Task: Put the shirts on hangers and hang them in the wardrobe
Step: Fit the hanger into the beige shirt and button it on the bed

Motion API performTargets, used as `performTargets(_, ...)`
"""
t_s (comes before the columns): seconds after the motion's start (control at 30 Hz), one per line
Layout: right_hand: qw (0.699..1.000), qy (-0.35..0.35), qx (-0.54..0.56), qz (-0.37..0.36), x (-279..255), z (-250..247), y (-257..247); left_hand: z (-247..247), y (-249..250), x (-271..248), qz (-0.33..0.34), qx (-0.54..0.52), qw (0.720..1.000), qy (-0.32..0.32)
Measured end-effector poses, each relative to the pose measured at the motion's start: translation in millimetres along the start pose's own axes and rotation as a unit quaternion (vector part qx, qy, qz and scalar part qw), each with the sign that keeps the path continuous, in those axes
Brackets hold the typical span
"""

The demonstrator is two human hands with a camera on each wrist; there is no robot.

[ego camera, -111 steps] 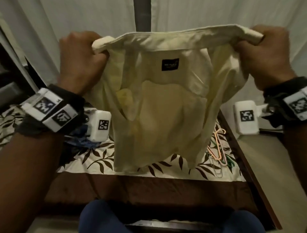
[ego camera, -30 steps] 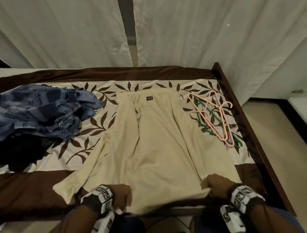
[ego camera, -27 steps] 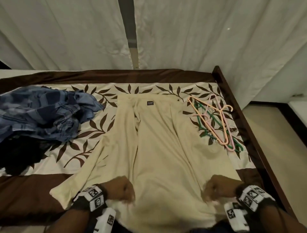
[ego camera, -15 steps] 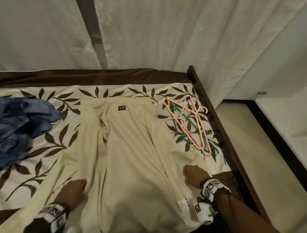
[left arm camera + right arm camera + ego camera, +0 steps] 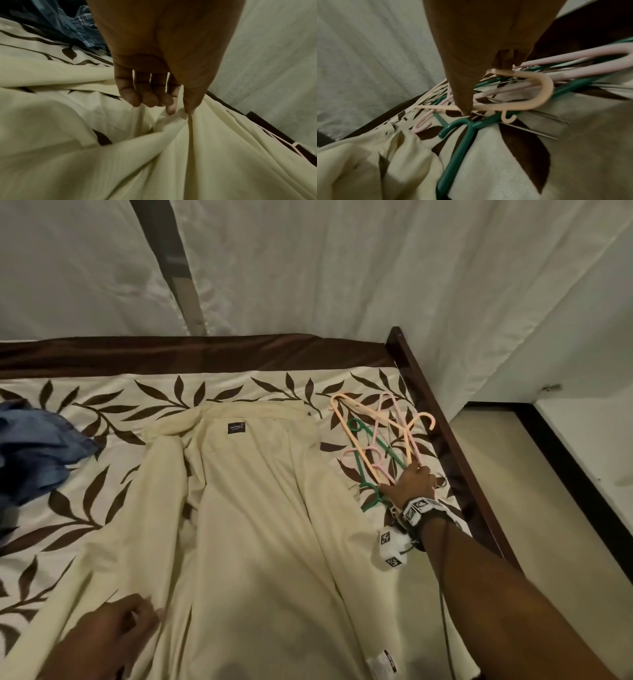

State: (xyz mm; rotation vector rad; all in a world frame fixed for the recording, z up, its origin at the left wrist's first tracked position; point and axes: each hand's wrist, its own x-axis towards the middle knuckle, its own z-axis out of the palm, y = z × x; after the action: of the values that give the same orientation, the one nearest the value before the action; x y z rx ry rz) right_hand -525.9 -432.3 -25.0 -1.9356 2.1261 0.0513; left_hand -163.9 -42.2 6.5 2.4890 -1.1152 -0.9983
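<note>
A cream shirt [image 5: 260, 525] lies spread on the bed, collar at the far end and inside label up. My left hand [image 5: 137, 614] rests low on its left side. In the left wrist view, the thumb and forefinger of my left hand [image 5: 180, 111] pinch a fold of the cream shirt [image 5: 188, 155]. A tangle of plastic hangers [image 5: 376, 446] lies right of the shirt. My right hand [image 5: 402, 478] reaches onto its near end. In the right wrist view, my right hand [image 5: 484, 88] has its thumb and fingers round the orange hanger [image 5: 546, 86], above a green hanger [image 5: 464, 146].
A crumpled blue shirt [image 5: 34, 453] lies at the left edge of the leaf-patterned bedspread [image 5: 102, 474]. The dark wooden bed frame [image 5: 445, 446] runs along the right, with bare floor [image 5: 548, 542] beyond. White curtains [image 5: 342, 268] hang behind the bed.
The shirt went from held up to laid flat on the bed. My right hand left its hem and reached right to the hangers. My left hand moved onto the shirt's left side.
</note>
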Motion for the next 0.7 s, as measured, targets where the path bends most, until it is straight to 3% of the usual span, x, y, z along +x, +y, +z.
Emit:
performTargets(0.27,0.998,0.018,-0.037,-0.05,0,-13,-1,7,31,9,0.024,-0.018,0.996,0.09)
performTargets(0.4,0.985,0.061,-0.007,-0.162,-15,-43,4,3,62,16,0.152,-0.016,0.968,0.2)
performTargets(0.47,0.966,0.06,0.013,-0.252,-28,-59,3,1,82,26,0.233,0.011,0.946,0.225)
performTargets(0.53,0.934,0.055,0.013,-0.354,-46,-72,-1,-4,105,35,0.27,0.049,0.929,0.25)
performTargets(0.6,0.892,0.054,-0.003,-0.448,-65,-80,-6,-14,127,39,0.264,0.095,0.923,0.264)
performTargets(0.7,0.849,0.038,-0.005,-0.528,-90,-86,-16,-22,144,45,0.236,0.175,0.922,0.252)
